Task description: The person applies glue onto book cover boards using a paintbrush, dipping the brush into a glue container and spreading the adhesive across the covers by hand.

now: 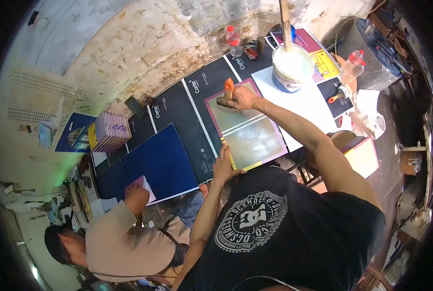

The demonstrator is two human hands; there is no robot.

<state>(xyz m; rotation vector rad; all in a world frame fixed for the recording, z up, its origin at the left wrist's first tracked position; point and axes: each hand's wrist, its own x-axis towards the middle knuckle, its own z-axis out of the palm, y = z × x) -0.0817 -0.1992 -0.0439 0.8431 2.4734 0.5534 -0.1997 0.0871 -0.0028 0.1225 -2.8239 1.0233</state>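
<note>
My right hand (244, 98) is closed round a brush (229, 88) with an orange handle tip, over the upper panel of a grey book cover (255, 140) with pink and yellow edges. The lower panel shows a whitish, shiny wet film. My left hand (223, 166) rests at the cover's lower left edge, its thumb and fingers apart, the fingertips on the border. Right of the cover lies a white sheet (301, 109), and on it stands a bucket (292, 70) of white paste with a wooden stick upright in it.
At the left a co-worker (124, 237) in a beige shirt leans over a blue board (163, 165). A stack of books (112, 131) stands by the wall. Bottles (233, 42) and a second brush (336, 97) lie around the bucket; a large drum (371, 48) is at the right.
</note>
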